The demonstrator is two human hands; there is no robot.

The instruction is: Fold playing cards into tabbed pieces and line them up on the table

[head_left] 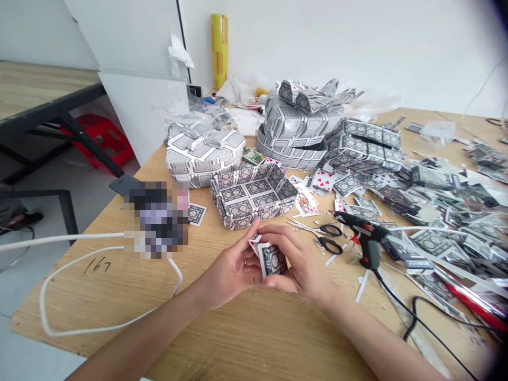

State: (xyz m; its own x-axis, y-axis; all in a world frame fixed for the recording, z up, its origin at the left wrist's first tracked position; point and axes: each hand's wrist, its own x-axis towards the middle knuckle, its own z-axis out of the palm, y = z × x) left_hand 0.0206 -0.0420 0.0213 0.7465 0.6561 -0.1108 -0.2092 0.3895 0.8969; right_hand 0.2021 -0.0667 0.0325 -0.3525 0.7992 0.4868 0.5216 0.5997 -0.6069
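Two hands, one pair of scissors, one glue gun, one open tray and one yellow roll can be counted; the loose cards at right overlap too much. At lower centre, the bent playing card lies between the right hand's thumb and fingers, closed round its patterned back. The left hand's fingers, half curled, grip its left side.

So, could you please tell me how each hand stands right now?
Left hand: closed, holding at least one bent card.
Right hand: closed, holding the same from the other side.
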